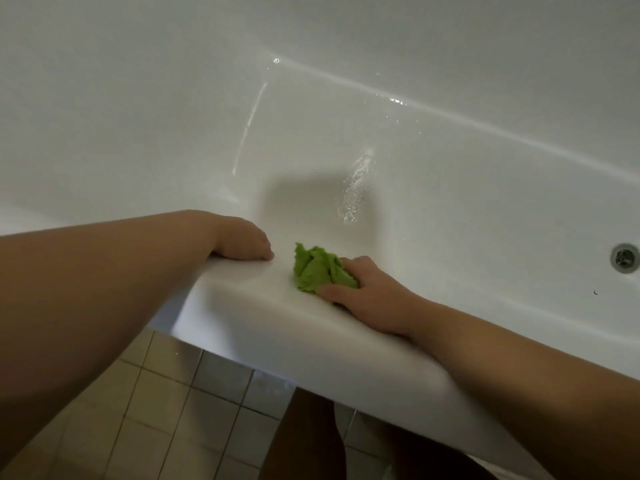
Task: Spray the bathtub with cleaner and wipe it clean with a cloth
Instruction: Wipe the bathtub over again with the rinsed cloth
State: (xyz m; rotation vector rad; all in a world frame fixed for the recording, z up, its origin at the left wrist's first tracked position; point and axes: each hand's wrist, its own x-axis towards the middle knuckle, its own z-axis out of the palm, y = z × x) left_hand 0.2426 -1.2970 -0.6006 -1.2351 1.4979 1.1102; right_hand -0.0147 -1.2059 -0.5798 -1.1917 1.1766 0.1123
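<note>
A white bathtub [263,327] fills the view, its near rim crossing from lower right to middle left. My right hand [370,296] grips a crumpled green cloth [317,268] and presses it on the top of the near rim. My left hand [242,240] rests on the same rim just left of the cloth, its fingers bent over the inner edge. Wet streaks and droplets [356,188] shine on the tub's floor. No spray bottle is in view.
The metal drain [624,257] sits in the tub floor at the far right. Beige floor tiles [166,403] lie below the rim, and my legs [308,441] stand against the tub's outer side.
</note>
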